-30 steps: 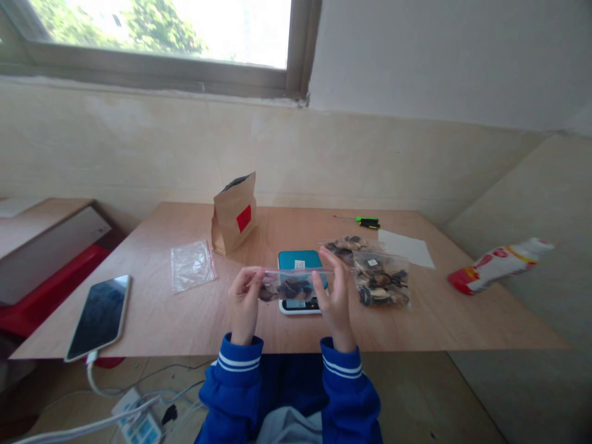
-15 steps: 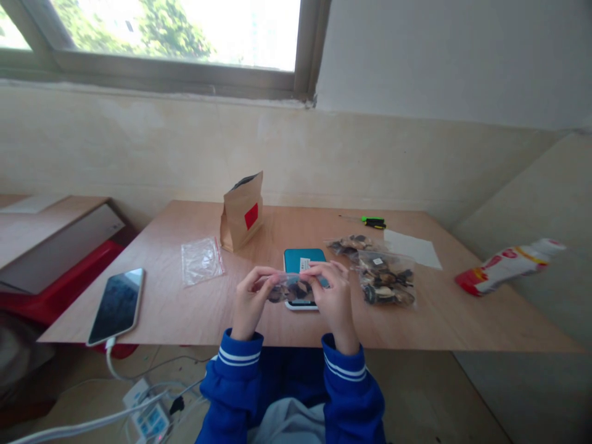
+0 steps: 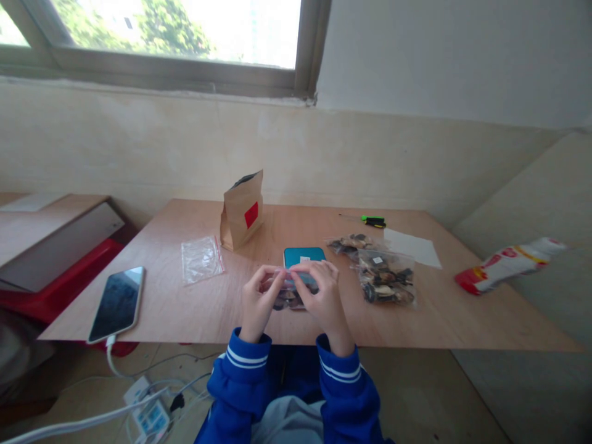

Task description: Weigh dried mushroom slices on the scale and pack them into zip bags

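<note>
A clear plastic bag [image 3: 287, 300] with dark dried pieces inside hangs between my two hands over the table. My left hand [image 3: 261, 297] pinches its top edge between thumb and fingers. Close beside it, my right hand [image 3: 320, 290] pinches the same edge, the fingertips of both hands nearly meeting. Behind and below the bag lies a blue-topped digital scale [image 3: 303, 253] with a white label, partly covered by my hands. Two filled clear bags lie to the right: a nearer bag of dried slices [image 3: 386, 280] and a farther bag of dried slices [image 3: 351, 244].
A brown paper bag [image 3: 243, 213] stands behind an empty clear bag [image 3: 202, 259] on the left. Near the left edge lies a phone [image 3: 117, 304] with a charging cable. A screwdriver [image 3: 372, 221], white paper [image 3: 414, 248] and a red-and-white bottle [image 3: 509, 265] are on the right.
My hands have drawn closer together along the bag's top edge. The bag's filled part now hangs lower beneath my fingers. Other things on the table stay put.
</note>
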`<state>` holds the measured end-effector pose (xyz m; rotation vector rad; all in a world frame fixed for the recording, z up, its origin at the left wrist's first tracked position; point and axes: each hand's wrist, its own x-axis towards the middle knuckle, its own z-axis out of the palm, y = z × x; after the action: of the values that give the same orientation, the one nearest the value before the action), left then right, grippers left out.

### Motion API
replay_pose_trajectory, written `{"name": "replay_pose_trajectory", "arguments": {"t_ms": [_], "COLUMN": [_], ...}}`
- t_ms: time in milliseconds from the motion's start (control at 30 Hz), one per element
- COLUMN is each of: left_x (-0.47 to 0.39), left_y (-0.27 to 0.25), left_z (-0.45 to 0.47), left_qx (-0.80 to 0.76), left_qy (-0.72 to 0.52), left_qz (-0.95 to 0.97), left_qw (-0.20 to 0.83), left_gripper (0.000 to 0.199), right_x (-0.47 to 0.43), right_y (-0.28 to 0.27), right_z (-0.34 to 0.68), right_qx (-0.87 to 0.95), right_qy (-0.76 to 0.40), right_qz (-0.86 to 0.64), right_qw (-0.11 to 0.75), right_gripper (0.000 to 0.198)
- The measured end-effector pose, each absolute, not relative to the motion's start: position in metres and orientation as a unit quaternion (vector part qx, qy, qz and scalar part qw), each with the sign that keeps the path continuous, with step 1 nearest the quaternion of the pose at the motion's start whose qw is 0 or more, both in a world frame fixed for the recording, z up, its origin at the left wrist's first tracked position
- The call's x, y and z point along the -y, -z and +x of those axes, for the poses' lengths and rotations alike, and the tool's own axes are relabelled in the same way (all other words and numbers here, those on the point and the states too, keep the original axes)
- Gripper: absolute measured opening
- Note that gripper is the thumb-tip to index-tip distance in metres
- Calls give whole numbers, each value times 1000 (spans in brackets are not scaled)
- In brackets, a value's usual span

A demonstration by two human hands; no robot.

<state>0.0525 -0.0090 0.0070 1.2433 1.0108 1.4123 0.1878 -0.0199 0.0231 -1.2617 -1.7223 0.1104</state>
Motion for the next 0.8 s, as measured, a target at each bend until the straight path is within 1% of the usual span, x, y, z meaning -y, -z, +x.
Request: {"name": "replay_pose_trajectory", "arguments": {"t_ms": [200, 400, 500, 667, 800], "left_x": [10, 10, 10, 11, 11], "left_y": [-6, 0, 2, 1, -1], "left_z": [49, 49, 51, 50, 47], "left_qx": [-394, -395, -404, -426, -411], "left_qy": [-573, -557, -556, -550, -536], "left_qz": [516, 547, 568, 612, 644], "left_qw": [500, 484, 454, 377, 359], "left_gripper": [23, 22, 23, 19, 20], "right_x": [17, 17, 18, 20, 17], "right_y": [-21, -17, -18, -21, -17], "right_z": [186, 188, 188, 188, 187], "right_qx": [696, 686, 684, 705, 720], "right_qy": [-53, -26, -29, -74, -57], "right_qz": [-515, -514, -521, -521, -504], "right_qw": [497, 515, 510, 476, 474], "right_gripper": [12, 19, 19, 8, 11]}}
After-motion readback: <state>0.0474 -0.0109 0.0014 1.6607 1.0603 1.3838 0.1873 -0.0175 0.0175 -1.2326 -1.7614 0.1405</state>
